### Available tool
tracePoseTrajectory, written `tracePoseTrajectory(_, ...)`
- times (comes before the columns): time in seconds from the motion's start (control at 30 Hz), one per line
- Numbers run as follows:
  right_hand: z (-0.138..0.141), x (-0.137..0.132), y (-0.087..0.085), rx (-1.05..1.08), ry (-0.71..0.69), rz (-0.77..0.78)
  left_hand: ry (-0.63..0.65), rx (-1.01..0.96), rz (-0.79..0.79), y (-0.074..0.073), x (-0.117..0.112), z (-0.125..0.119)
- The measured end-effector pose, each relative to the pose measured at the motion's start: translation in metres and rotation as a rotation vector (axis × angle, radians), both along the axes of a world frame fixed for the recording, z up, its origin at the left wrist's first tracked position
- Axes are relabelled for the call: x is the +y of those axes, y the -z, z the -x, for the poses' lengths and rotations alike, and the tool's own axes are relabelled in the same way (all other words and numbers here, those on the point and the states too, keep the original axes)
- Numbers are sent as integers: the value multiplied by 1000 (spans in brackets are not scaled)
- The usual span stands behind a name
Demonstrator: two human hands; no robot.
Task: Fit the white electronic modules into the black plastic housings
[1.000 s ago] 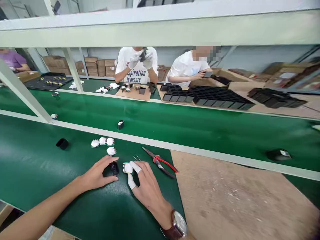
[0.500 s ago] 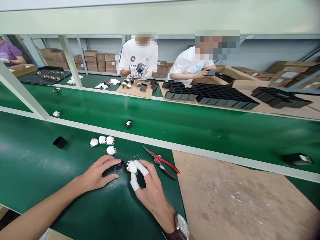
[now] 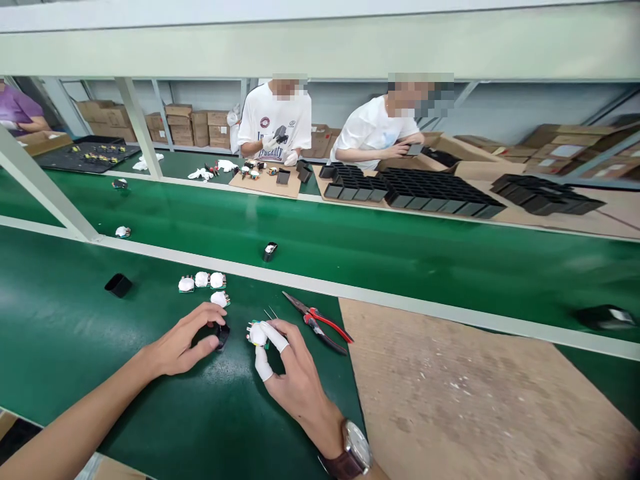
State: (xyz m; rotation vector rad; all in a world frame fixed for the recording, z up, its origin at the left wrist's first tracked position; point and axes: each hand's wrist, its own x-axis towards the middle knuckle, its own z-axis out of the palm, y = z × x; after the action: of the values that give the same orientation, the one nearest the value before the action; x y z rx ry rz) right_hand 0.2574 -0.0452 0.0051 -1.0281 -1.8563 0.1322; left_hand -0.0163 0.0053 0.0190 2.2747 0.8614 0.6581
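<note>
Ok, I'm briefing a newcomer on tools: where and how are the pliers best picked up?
Probably by both handles, from the near right side: the pliers lie flat, tapered nose pointing away to the left, handles spread apart toward the cardboard.

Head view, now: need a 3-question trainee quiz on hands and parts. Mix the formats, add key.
1. Multiple choice. What does the right hand hold?
A) a white glove
B) a circuit board with a white top
C) a cardboard box

2. True or false. A small black case is at the left hand, and the pliers lie nearer the right hand.

3. Count. How many loose white-topped boards sit grouped on the green surface just beyond the left hand?

Key: 1. B; 2. True; 3. Four
</note>
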Motion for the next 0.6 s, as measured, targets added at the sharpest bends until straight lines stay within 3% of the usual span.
tracePoseTrajectory(0.13,2,-5,-3,13,-33,21,-78,89,31,9,-5,-6)
tracePoseTrajectory(0.27,7,-14,-9,-1,-97,42,-57,88,-36,17,-10,-15)
tracePoseTrajectory(0.6,12,-16,-7,-103,-56,-24,-43,21,-220,16,-13,-20)
